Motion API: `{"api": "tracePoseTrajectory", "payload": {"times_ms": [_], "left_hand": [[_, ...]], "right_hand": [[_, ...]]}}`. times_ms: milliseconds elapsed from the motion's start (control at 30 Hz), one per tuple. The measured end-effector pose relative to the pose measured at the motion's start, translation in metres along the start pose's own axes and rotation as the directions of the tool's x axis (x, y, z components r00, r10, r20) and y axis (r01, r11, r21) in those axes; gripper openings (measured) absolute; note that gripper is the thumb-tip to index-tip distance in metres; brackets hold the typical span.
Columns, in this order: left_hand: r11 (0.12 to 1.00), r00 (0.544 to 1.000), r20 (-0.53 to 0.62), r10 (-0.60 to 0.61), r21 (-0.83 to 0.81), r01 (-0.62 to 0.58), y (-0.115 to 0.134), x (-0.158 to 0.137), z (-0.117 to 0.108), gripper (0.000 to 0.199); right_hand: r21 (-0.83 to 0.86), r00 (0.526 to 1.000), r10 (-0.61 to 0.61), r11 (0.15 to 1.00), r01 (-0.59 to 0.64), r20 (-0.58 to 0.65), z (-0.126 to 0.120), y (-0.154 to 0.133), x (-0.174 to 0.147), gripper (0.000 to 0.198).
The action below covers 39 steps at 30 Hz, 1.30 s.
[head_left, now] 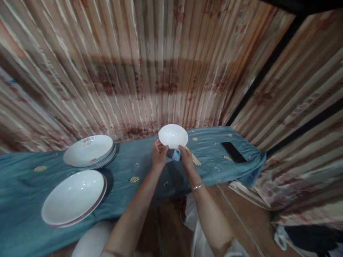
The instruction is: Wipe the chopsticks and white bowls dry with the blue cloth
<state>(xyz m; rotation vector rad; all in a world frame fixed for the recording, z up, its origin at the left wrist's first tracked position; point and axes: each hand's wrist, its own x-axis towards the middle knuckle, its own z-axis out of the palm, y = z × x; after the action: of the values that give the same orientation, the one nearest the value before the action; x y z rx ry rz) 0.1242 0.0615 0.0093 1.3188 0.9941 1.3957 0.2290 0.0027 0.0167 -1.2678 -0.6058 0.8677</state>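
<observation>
A small white bowl (173, 136) is tilted with its glossy inside toward me, above the far side of the table. My left hand (160, 156) grips its lower left rim, thumb on the near edge. At the lower right rim, my right hand (185, 159) is closed on the bowl too and wears a silver bracelet. A blue and dark cloth (174, 154) is bunched under the near rim between both hands; which fingers press it is hard to tell. Several wooden chopsticks (196, 160) lie beside my right hand, partly hidden by it.
A stack of large white plates with floral decoration (88, 151) stands at the left. Nearer me sits a large white dish with a red band (73, 198). A black phone (233, 152) lies on the green tablecloth (128, 160) at the right. Pleated curtains (160, 71) hang behind.
</observation>
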Motion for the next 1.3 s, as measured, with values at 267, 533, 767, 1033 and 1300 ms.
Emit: {"api": "tracePoseTrajectory", "payload": {"times_ms": [267,533,767,1033,1300], "left_hand": [[0.999,0.999,0.017,-0.040,0.013,0.040,-0.014,0.018,0.012,0.046],[0.968,0.999,-0.039,0.024,0.251,-0.014,-0.027,0.028,0.011,0.038],[0.957,0.998,-0.032,0.060,0.285,-0.049,-0.035,0.035,0.015,0.033],[0.963,0.998,-0.025,0.057,0.267,-0.048,-0.040,0.039,0.017,0.035],[0.966,1.000,-0.024,0.010,0.259,-0.004,-0.039,0.040,0.023,0.038]], "right_hand": [[-0.064,0.996,0.027,0.997,-0.032,-0.081,0.001,0.004,0.017,0.041],[-0.032,0.991,0.071,0.997,-0.075,-0.115,0.003,0.001,0.021,0.036],[-0.075,0.977,0.110,0.989,-0.126,-0.183,0.005,-0.001,0.025,0.036],[-0.106,0.978,0.135,0.983,-0.153,-0.162,0.003,0.004,0.030,0.035],[-0.080,0.980,0.137,0.986,-0.149,-0.146,0.004,0.003,0.025,0.035]]}}
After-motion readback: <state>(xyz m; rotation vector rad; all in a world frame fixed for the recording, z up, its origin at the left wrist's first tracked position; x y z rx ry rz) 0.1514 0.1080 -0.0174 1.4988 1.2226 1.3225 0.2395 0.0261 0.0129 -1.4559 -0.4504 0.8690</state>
